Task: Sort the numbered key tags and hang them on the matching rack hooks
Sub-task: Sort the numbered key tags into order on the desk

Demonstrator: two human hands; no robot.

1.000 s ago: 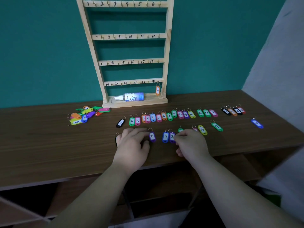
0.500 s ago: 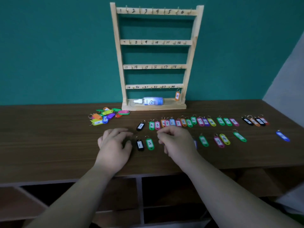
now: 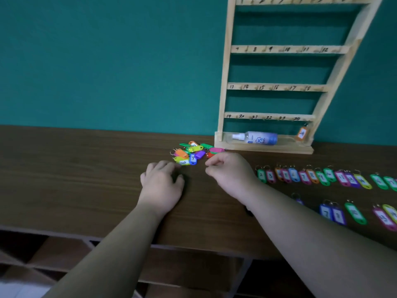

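Key tags (image 3: 192, 154), heaped at one o'clock of the left hand (image 3: 161, 181), look light, stiff and slick; I'd pinch one by its ring. Left fingers lie relaxed on the table (image 3: 86, 168); on the right hand (image 3: 227, 171) they curl together, around what I cannot tell. Both hands have left the sorted rows (image 3: 311, 176) for the heap.

wall (image 3: 107, 61): plain teal | tabletop (image 3: 64, 168): dark wood grain | below: open cubby shelves (image 3: 32, 254) | light: dim

Bare tabletop (image 3: 75, 168) lies open left of the tag pile (image 3: 191, 153); the rack (image 3: 225, 67) and tag rows (image 3: 311, 176) crowd the right.
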